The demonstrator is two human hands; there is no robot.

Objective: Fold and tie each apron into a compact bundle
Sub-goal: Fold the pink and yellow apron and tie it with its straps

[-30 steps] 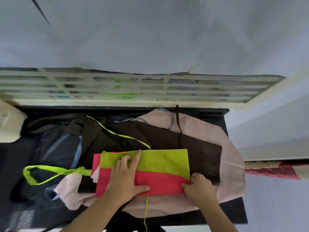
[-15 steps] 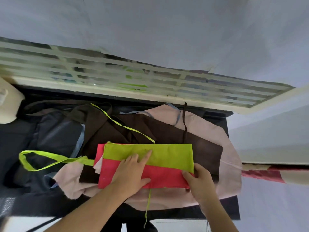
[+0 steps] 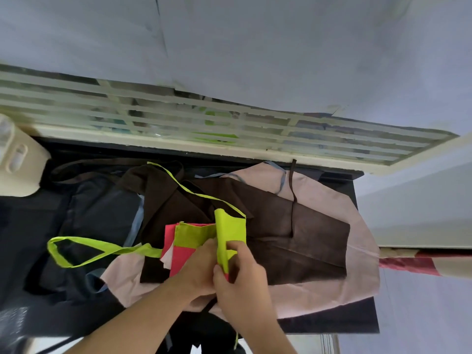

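Note:
A folded lime-green and red apron lies on a brown apron, which lies on a pink apron. My right hand grips the folded apron's right end, lifted and turned over toward the left. My left hand presses on the middle of the folded apron, fingers partly under the lifted flap. A lime neck loop trails off to the left and a lime tie strap runs up and back over the brown cloth.
All the aprons lie on a black table set against a slatted window. Dark navy aprons are heaped on the left. A cream-coloured object stands at the far left. A red patterned cloth shows at the right.
My right hand has lifted the apron's right end and swung it leftward over the middle. My left hand shifted slightly right and stays pressed on the apron.

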